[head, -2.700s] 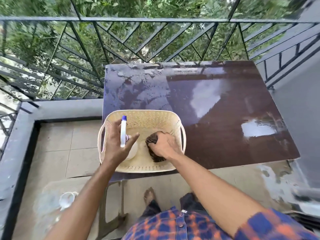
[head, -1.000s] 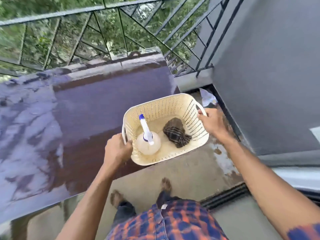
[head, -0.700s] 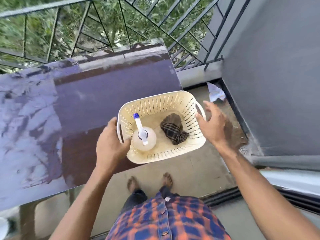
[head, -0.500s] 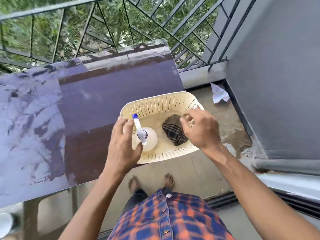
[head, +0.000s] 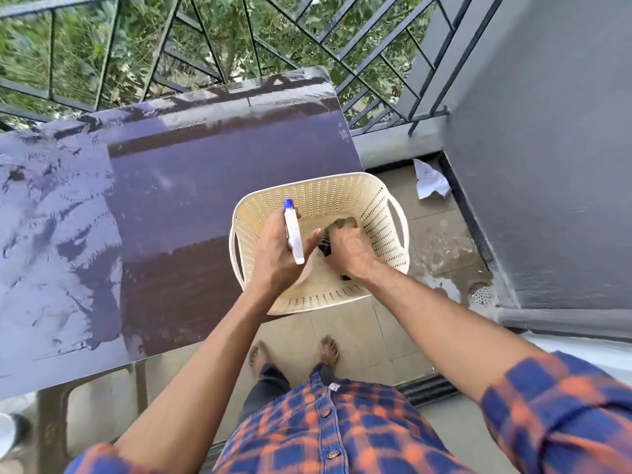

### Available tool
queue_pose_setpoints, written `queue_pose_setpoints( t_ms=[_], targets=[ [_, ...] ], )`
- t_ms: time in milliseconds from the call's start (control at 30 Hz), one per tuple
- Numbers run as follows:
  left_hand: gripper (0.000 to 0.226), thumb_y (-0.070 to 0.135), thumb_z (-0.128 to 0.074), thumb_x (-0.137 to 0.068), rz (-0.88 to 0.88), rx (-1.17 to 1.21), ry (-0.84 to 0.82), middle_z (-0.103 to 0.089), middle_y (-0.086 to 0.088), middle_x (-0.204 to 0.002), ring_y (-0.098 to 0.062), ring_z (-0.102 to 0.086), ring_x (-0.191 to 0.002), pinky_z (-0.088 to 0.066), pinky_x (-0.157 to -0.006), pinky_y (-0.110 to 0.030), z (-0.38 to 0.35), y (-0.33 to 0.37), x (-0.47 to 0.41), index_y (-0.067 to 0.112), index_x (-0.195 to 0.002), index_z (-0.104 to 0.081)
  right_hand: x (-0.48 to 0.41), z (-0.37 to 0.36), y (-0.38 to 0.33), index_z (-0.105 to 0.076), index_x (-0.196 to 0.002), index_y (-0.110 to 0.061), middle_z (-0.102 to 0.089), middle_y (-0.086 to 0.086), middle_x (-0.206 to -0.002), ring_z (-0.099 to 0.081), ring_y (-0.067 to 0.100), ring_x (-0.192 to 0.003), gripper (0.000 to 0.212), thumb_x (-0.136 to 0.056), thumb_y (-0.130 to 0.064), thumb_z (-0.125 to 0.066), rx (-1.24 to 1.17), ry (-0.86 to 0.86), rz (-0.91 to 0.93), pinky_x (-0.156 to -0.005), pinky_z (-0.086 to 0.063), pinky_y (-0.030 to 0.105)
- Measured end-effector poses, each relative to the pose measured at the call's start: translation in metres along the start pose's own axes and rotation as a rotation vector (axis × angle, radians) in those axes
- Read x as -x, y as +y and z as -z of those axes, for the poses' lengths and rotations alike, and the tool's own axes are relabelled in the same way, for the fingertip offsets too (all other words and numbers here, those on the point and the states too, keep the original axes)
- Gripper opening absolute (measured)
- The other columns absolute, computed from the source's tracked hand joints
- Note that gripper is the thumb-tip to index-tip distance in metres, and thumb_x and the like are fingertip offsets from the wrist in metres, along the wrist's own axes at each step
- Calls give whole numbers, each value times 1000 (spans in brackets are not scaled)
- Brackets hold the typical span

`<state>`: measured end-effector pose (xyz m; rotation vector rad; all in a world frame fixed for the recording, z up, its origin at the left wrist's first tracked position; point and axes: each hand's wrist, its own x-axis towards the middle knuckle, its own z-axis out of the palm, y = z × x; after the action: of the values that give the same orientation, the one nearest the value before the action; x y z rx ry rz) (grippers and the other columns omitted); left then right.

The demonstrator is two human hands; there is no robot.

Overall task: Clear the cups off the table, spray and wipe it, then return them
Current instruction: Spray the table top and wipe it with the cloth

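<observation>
Brown glossy tabletop [head: 178,200], wet-streaked, far edge near black metal railing [head: 202,31] | cream perforated plastic basket [head: 374,213] overhanging tabletop's right near corner | left hand [head: 273,260] curled round white blue-tipped spray bottle [head: 293,234] above basket | right hand [head: 349,251] clutching dark checked cloth [head: 325,247] inside basket | tiled floor strip [head: 437,241], then grey wall [head: 547,165].

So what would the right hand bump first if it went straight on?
Probably the left hand, gripping the white spray bottle with a blue tip. The right hand, holding the dark checked cloth in the cream perforated basket, may sit lower.
</observation>
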<state>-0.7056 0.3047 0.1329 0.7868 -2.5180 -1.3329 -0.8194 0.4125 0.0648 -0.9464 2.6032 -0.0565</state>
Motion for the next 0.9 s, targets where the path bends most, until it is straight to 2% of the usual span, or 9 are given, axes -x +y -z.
queue_pose_setpoints(
  t_ms=[100,200,267,367,467,600,667,767,900],
  targets=[
    [47,55,-63,-91,4,76,66,-62,-1,-110,-20,-62,-96,-49,-83,-36,-1,7,-9,15,-114,-54,-4,0,4,-62,-126,-4,-58,20,-116,-63,25,-92,30,-98,-7,-54,-80,-9,-7,-72,-59,26],
    [44,56,-60,-92,-3,184,152,-67,-2,-106,-14,-67,-103,-52,-83,-31,11,20,-14,16,-110,-55,-5,13,11,-74,-108,-15,-67,9,-103,-63,21,-82,17,-92,-15,-67,-207,-89,-40,-52,-39,14],
    [37,52,-57,-95,-34,223,192,-68,-2,-104,-13,-70,-101,-54,-84,-29,27,35,-16,17,-109,-56,-6,23,17,-77,-102,-24,-72,-1,-92,-65,17,-80,17,-87,-29,-74,-355,-96,-124,-56,-41,19],
    [24,48,-50,-100,15,456,228,-67,0,-107,-19,-76,-89,-60,-80,-44,55,59,-20,26,-106,-57,-3,47,20,-74,-115,-37,-74,-8,-95,-68,14,-86,34,-81,-38,-78,-571,-61,-262,-64,-53,25],
    [33,41,-45,-101,42,635,272,-68,-4,-108,-24,-77,-77,-58,-65,-36,86,73,-21,14,-114,-58,8,76,15,-74,-113,-40,-76,-10,-95,-72,15,-89,44,-69,-36,-77,-807,44,-274,-75,-63,39],
    [33,42,-44,-101,-30,636,290,-69,-4,-107,-22,-75,-68,-52,-58,-28,142,69,-15,14,-108,-60,24,113,-15,-78,-102,-24,-77,3,-86,-68,17,-69,29,-74,-18,-71,-1169,161,-220,-61,-59,37],
    [31,50,-44,-98,-62,682,317,-69,-5,-108,-24,-73,-65,-50,-59,-29,177,59,-5,26,-99,-64,29,127,-44,-76,-106,-12,-77,17,-97,-67,23,-75,30,-79,-13,-64,-1291,181,-170,-61,-52,33],
    [32,51,-40,-98,-53,767,354,-70,-1,-104,-27,-71,-67,-50,-64,-33,233,37,12,52,-82,-68,35,140,-108,-75,-109,-11,-75,22,-106,-68,33,-85,32,-80,-14,-62,-1312,167,-47,-71,-51,43],
    [31,52,-38,-99,4,765,336,-70,-1,-105,-24,-72,-69,-51,-68,-35,307,-29,37,45,-89,-67,38,118,-225,-76,-100,-32,-74,-13,-83,-63,3,-74,30,-77,-14,-72,-1089,181,14,-76,-50,23]
  ],
)
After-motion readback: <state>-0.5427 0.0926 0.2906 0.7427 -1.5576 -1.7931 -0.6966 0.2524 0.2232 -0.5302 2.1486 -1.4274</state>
